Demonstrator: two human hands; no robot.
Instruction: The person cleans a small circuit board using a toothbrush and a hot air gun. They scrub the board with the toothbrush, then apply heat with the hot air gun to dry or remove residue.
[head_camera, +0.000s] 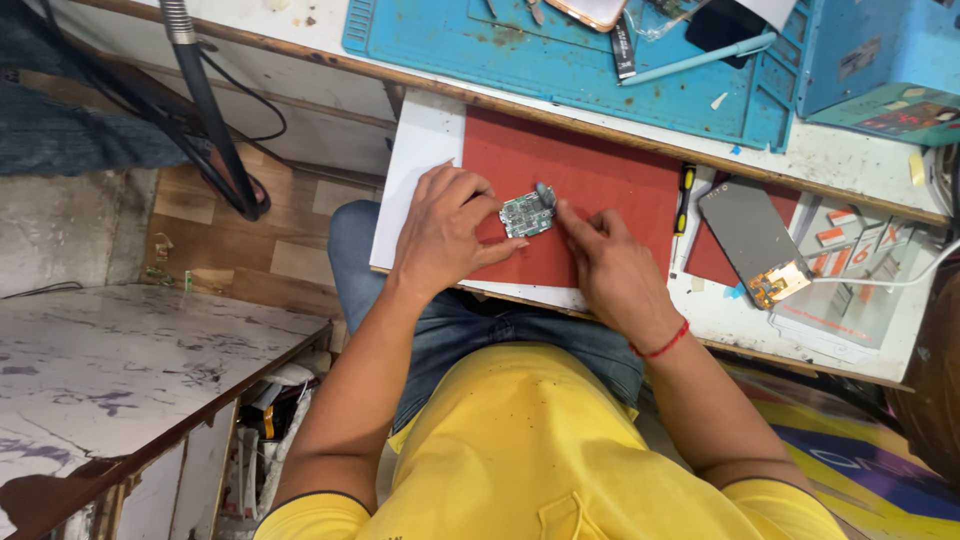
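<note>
Fingers (487, 205) around circuit board (526, 214), screwdriver (684, 197) beside.

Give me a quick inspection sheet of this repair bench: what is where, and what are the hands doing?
Surface: red mat on a white board, resting at the edge of a wooden bench.
Job's things: small green circuit board lying on the red mat.
Hands: left hand pinches the circuit board's left edge; right hand holds a small grey-tipped tool against its top right corner.
Clutter: dark phone screen panel, yellow-handled screwdriver, blue work mat with a light blue pen.
Cables: white cable at right; black cables at left.
Surroundings: marbled tabletop at lower left, wood-pattern floor.
</note>
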